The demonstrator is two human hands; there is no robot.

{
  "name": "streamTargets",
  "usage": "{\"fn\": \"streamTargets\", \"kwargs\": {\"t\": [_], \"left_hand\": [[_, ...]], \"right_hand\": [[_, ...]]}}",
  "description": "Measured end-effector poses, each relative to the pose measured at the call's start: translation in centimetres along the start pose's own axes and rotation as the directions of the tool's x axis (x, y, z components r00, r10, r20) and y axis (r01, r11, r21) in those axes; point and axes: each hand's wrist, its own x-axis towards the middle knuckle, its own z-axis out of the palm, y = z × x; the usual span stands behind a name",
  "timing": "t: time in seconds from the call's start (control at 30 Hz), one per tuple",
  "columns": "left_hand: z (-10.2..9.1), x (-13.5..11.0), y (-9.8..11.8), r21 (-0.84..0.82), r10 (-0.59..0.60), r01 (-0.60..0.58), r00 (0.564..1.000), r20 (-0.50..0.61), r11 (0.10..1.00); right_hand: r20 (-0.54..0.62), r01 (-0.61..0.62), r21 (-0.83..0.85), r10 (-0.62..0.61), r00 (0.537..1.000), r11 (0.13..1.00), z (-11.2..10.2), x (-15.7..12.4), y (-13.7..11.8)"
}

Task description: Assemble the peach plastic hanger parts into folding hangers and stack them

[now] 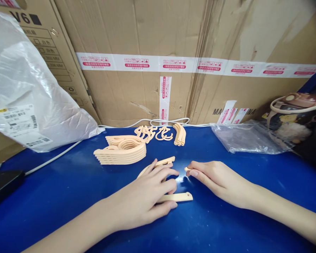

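Observation:
My left hand rests on the blue table with its fingers curled over a peach plastic hanger piece, and a second peach piece pokes out under the fingertips. My right hand lies close to the right of it, thumb and forefinger pinched on a tiny peach part. Just beyond the left hand sits a neat stack of peach hanger pieces. Further back lie loose peach hooks and a small bundle of curved strips.
Cardboard boxes wall off the back of the table. A white plastic bag lies at the left, a clear bag and a bottle at the right. A white cable runs across the table, and a dark object sits at the left edge.

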Motion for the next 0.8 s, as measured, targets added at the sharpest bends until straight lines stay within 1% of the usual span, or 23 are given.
{"fn": "streamTargets", "kwargs": {"t": [0.1,0.23,0.47,0.57,0.7,0.8], "left_hand": [[-0.2,0.0,0.1,-0.036,-0.012,0.011,0.999,-0.032,0.999],[-0.5,0.0,0.3,-0.112,-0.066,0.055,0.993,-0.097,0.992],[-0.2,0.1,0.3,-0.150,-0.110,0.092,0.987,-0.120,0.984],[0.0,0.1,0.2,-0.121,-0.111,0.095,0.985,-0.134,0.988],[0.4,0.1,0.0,-0.037,-0.060,0.055,0.989,-0.136,0.998],[0.7,0.0,-0.1,-0.018,-0.037,0.035,0.988,-0.147,0.999]], "right_hand": [[-0.005,-0.006,0.006,0.006,1.000,1.000,0.1,0.0,0.0],[-0.010,0.002,0.034,-0.001,1.000,0.999,0.2,0.0,-0.2],[0.026,-0.012,0.103,0.009,1.000,0.995,0.3,-0.4,-0.6],[0.028,0.016,0.099,-0.018,0.999,0.995,0.3,-0.3,-0.5],[0.039,0.039,0.075,-0.042,0.998,0.996,0.6,-0.2,-0.4],[0.036,0.055,-0.031,-0.054,0.998,0.998,0.8,-0.4,-0.2]]}}
